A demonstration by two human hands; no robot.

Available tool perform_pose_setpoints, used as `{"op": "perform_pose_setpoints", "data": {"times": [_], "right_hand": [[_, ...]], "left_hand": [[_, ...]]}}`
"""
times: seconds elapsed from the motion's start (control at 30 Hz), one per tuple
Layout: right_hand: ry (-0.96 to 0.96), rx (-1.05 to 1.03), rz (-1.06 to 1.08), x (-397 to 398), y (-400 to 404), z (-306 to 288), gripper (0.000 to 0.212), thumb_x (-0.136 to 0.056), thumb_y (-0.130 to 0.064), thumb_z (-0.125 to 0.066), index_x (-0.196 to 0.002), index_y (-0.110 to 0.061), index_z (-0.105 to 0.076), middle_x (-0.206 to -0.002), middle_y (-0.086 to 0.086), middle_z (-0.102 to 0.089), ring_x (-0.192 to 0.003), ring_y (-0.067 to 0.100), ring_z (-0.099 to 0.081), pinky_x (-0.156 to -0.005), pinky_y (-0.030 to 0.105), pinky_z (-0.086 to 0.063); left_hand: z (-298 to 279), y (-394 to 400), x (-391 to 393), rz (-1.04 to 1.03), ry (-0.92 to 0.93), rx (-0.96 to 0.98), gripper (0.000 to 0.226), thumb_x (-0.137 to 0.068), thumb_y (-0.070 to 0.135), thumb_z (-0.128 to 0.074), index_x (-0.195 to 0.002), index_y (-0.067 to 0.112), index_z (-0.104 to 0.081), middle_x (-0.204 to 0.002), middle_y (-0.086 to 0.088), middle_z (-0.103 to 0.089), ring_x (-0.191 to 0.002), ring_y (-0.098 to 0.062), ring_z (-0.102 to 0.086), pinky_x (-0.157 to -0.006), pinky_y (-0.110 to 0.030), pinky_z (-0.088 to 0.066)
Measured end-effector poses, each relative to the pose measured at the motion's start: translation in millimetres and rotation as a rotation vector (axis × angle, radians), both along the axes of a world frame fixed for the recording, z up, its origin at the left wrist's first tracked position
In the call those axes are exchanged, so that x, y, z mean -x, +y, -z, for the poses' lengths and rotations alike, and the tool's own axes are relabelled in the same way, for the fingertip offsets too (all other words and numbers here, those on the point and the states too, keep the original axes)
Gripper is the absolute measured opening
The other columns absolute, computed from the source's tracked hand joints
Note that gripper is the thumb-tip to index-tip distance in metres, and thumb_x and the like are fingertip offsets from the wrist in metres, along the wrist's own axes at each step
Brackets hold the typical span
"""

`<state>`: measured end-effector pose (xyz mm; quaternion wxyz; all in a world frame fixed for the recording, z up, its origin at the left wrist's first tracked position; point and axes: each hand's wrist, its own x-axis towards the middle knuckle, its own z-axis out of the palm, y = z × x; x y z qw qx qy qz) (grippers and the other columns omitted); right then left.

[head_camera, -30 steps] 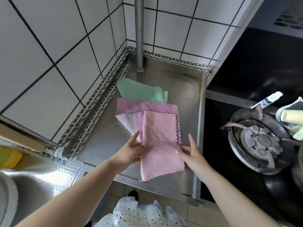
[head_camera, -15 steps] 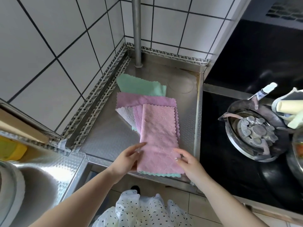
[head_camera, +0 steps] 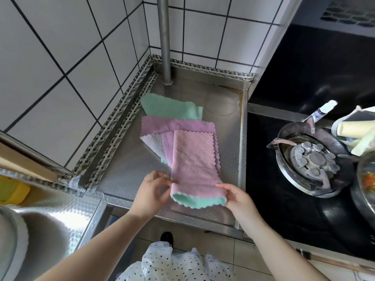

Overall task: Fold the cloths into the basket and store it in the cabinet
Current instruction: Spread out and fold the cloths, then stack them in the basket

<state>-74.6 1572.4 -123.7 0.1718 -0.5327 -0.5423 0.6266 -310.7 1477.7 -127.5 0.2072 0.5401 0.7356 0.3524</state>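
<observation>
View from the head camera down onto a steel counter [head_camera: 129,171] set into a tiled corner. The left hand [head_camera: 151,191] and the right hand [head_camera: 236,196] each pinch one side of the near end of a pink cloth [head_camera: 192,159], thumbs on top and fingers curled beneath. This near end is lifted and turned over, exposing a green underside [head_camera: 197,201] with a scalloped hem. The far part of the pink cloth lies flat on a pile of other cloths. In that pile a lilac cloth [head_camera: 174,125] lies crosswise under it, a white cloth [head_camera: 153,141] shows at the left edge, and a green cloth [head_camera: 170,108] lies farthest, near the wall. A vertical metal pipe [head_camera: 165,41] stands at the far corner of the counter. To the right is a black hob with a gas burner [head_camera: 310,159]; a sink basin [head_camera: 48,236] occupies the near left, with a yellow object [head_camera: 12,189] beside it. A dotted white garment [head_camera: 172,262] appears at the bottom edge.
</observation>
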Motion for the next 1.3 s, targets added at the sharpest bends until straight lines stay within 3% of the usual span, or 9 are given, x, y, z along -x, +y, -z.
{"op": "perform_pose_setpoints", "data": {"times": [0.13,0.23,0.3,0.47,0.63,0.8,0.97,1.17,1.3], "right_hand": [[-0.048,-0.15,0.089,17,18,-6,0.008,-0.089,-0.017,-0.062,-0.086,-0.018,-0.07,-0.083,-0.002,-0.071,-0.075,0.002,-0.063,-0.078,0.021,-0.048],[-0.081,-0.259,0.137,35,42,-8,0.025,-0.09,-0.02,-0.06,-0.087,0.004,-0.064,-0.09,0.02,-0.059,-0.074,0.019,-0.054,-0.069,0.023,-0.039],[-0.08,-0.227,0.161,47,56,-11,0.031,-0.092,-0.024,-0.056,-0.079,0.004,-0.056,-0.074,0.014,-0.049,-0.068,0.025,-0.043,-0.066,0.03,-0.032],[-0.303,-0.276,0.164,72,88,-3,0.035,-0.094,-0.034,-0.047,-0.064,-0.016,-0.041,-0.057,-0.006,-0.037,-0.054,0.01,-0.035,-0.053,0.027,-0.024],[-0.339,-0.314,0.148,89,106,7,0.036,-0.097,-0.029,-0.043,-0.064,-0.018,-0.037,-0.057,-0.006,-0.034,-0.052,0.01,-0.031,-0.049,0.028,-0.022],[-0.354,-0.349,0.113,101,125,17,0.026,-0.098,-0.024,-0.043,-0.083,-0.005,-0.053,-0.06,-0.002,-0.041,-0.055,0.013,-0.036,-0.047,0.022,-0.024],[-0.318,-0.311,0.183,108,136,24,0.018,-0.095,-0.019,-0.05,-0.11,-0.013,-0.06,-0.088,-0.007,-0.059,-0.085,0.015,-0.054,-0.072,0.027,-0.039],[-0.347,-0.36,0.209,108,134,29,0.011,-0.088,-0.028,-0.062,-0.09,-0.018,-0.058,-0.071,-0.013,-0.057,-0.07,0.011,-0.053,-0.057,0.017,-0.035],[-0.356,-0.277,0.208,111,141,28,0.019,-0.087,-0.03,-0.064,-0.098,-0.016,-0.064,-0.085,-0.007,-0.062,-0.08,0.012,-0.056,-0.07,0.024,-0.04]], "left_hand": [[-13,23,6,0.015,-0.075,-0.004,0.021,-0.089,0.031,-0.062,-0.098,0.014,-0.067,-0.106,0.016,-0.062,-0.095,0.003,-0.056,-0.082,-0.004,-0.037],[-19,46,6,-0.036,-0.3,0.05,0.025,-0.092,0.035,-0.055,-0.115,0.026,-0.057,-0.102,0.014,-0.067,-0.095,0.0,-0.062,-0.083,-0.015,-0.047],[-19,62,6,-0.046,-0.416,0.071,0.041,-0.091,0.037,-0.056,-0.13,0.032,-0.045,-0.103,0.008,-0.066,-0.096,-0.003,-0.062,-0.086,-0.023,-0.048],[-15,98,9,-0.115,-0.545,0.108,0.077,-0.081,0.046,-0.066,-0.144,0.035,-0.023,-0.115,0.009,-0.061,-0.1,0.002,-0.057,-0.076,-0.002,-0.041],[-1,123,23,-0.229,-0.483,0.106,0.068,-0.086,0.038,-0.063,-0.143,0.032,-0.026,-0.105,0.013,-0.061,-0.091,0.006,-0.056,-0.079,-0.015,-0.041],[13,146,38,-0.31,-0.467,0.12,0.065,-0.088,0.034,-0.063,-0.142,0.031,-0.027,-0.096,0.017,-0.061,-0.08,0.009,-0.059,-0.066,-0.007,-0.041],[28,160,47,-0.333,-0.359,0.209,0.065,-0.087,0.034,-0.063,-0.141,0.025,-0.028,-0.081,0.022,-0.059,-0.073,0.011,-0.053,-0.059,-0.007,-0.035],[34,166,49,-0.334,-0.326,0.264,0.063,-0.088,0.03,-0.062,-0.141,0.021,-0.03,-0.079,0.02,-0.06,-0.074,0.008,-0.053,-0.058,-0.01,-0.034],[32,166,48,-0.332,-0.32,0.286,0.068,-0.088,0.029,-0.062,-0.145,0.02,-0.026,-0.082,0.02,-0.059,-0.075,0.003,-0.053,-0.07,-0.021,-0.04]]}}
